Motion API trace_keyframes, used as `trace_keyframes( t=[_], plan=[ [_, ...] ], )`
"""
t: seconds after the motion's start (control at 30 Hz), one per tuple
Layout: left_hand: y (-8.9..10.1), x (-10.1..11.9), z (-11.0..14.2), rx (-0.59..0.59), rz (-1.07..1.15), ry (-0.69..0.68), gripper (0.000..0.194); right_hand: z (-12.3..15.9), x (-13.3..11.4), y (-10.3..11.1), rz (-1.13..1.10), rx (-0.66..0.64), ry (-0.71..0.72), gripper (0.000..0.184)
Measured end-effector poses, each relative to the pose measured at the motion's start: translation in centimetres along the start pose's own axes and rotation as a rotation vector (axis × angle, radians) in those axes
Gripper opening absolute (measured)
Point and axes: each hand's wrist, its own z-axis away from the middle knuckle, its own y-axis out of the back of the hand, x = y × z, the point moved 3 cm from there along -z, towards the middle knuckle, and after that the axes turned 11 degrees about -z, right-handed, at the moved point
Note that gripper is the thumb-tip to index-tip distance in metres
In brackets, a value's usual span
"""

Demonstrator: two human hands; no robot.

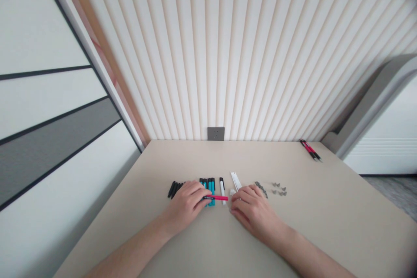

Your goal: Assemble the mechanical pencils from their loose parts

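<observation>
Bare forearms of mine rise from the bottom edge and lean in towards the middle of the table. Between the thumb and fingers of my left hand I hold a pink-red barrel, pinched closed on it. It is slim and bright, with a dark section by my fingertips carrying pale marks too small to read; it lies nearly level, pointing across at my right hand, its free end just short of those fingers. That right hand is half curled, fingers bent low beside some small whitish pieces; from up here I can't tell whether it grips anything.

Behind the pink-red barrel stand out teal barrels with black ends, laid side by side, and a white barrel with a black top. Black pieces line up by my left hand, white rods fan out beyond my right, then come small grey parts. Two pink-and-black pens lie in the far right corner.

The tabletop is plain, pale beige. It meets a ribbed cream wall with a dark socket; white-and-grey panels flank it on the left.
</observation>
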Motion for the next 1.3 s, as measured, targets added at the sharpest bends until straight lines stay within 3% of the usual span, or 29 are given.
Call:
trace_keyframes(
  t=[0.33,0.77,0.9,1.07,1.3],
  plan=[
    [-0.4,-0.4,0.3,-0.052,0.178,0.098,0.024,0.1,-0.1,-0.4,-0.009,-0.03,0.02,0.011],
    [-0.1,-0.8,0.1,0.085,0.122,0.163,0.015,0.4,0.0,0.0,-0.078,-0.013,0.086,0.023],
    [0.2,-0.7,0.0,0.097,0.116,0.138,0.018,0.5,0.7,0.9,-0.232,0.142,-0.039,0.031],
    [0.1,-0.6,0.3,0.083,0.107,0.118,0.016,0.5,1.8,1.0,-0.531,0.252,-0.238,0.022],
    [0.2,-0.3,0.3,0.058,0.111,0.092,0.014,0.9,2.1,0.4,-0.638,0.382,-0.405,0.025]
  ],
)
